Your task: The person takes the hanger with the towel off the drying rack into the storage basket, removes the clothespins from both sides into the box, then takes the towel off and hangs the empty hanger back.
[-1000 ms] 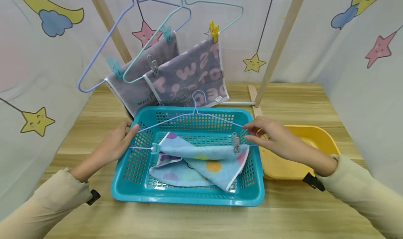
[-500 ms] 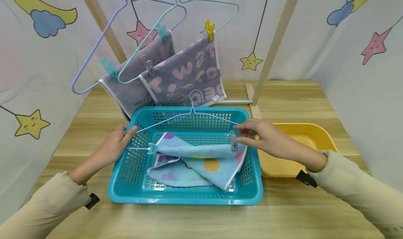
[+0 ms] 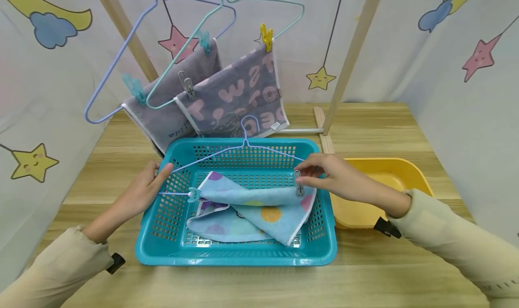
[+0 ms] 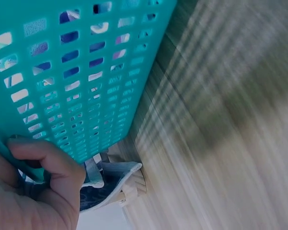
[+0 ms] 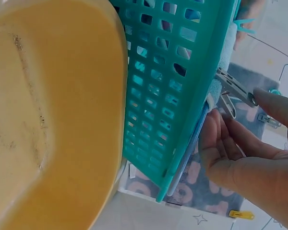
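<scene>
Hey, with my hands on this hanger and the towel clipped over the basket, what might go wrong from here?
1. Your right hand is pinching the grey clip; if it opens, that corner of the blue towel may slip off the hanger.
2. Most of the towel lies folded in the teal basket, so lifting could drag or snag it on the rim.
3. Your left hand holds only the hanger's end, so it may tilt.
</scene>
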`<state>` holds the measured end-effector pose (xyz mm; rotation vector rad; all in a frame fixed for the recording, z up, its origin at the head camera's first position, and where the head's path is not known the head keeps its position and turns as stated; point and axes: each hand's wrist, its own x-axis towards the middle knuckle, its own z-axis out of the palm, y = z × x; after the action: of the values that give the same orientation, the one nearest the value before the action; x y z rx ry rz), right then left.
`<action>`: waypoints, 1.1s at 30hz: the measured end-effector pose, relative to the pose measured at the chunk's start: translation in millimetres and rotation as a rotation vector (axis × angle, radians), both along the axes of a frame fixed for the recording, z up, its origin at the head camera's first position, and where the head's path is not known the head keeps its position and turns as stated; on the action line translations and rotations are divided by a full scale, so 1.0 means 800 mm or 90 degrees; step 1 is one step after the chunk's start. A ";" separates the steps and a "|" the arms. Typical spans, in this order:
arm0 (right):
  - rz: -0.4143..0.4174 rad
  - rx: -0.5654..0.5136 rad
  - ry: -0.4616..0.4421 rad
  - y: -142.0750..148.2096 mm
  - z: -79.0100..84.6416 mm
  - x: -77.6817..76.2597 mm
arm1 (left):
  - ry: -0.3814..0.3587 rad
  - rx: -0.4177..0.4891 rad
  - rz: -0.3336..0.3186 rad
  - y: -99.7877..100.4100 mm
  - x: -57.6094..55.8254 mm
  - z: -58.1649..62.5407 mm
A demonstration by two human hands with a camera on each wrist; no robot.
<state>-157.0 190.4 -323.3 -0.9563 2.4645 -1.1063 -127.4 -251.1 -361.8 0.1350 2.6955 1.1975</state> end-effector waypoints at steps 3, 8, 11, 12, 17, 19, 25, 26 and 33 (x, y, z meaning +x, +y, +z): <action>-0.002 0.003 -0.003 0.000 0.000 -0.001 | 0.002 0.006 -0.002 0.000 0.001 0.000; 0.003 -0.005 -0.008 -0.001 -0.001 -0.002 | -0.002 0.015 -0.006 0.000 0.000 -0.001; 0.006 -0.023 -0.002 -0.001 -0.001 0.000 | -0.008 0.018 -0.008 0.000 -0.001 -0.002; 0.005 -0.030 0.002 0.000 -0.002 0.001 | -0.010 0.020 -0.008 0.000 -0.002 -0.002; -0.019 -0.084 0.009 0.001 -0.005 0.001 | -0.015 0.020 -0.006 0.000 -0.003 -0.003; -0.031 -0.114 -0.003 0.002 -0.006 0.000 | -0.013 0.020 -0.006 0.000 -0.003 -0.003; -0.087 -0.168 -0.070 0.008 -0.009 -0.001 | -0.013 0.022 -0.004 0.000 -0.003 -0.004; -0.100 -0.177 -0.086 0.009 -0.010 0.000 | -0.013 0.022 -0.004 0.000 -0.004 -0.004; -0.164 -0.223 -0.138 0.015 -0.006 0.000 | -0.013 0.023 -0.003 -0.001 -0.004 -0.005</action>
<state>-156.7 202.1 -328.0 -0.5711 2.3031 -1.6728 -130.3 -252.2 -365.9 0.1343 2.6564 1.2393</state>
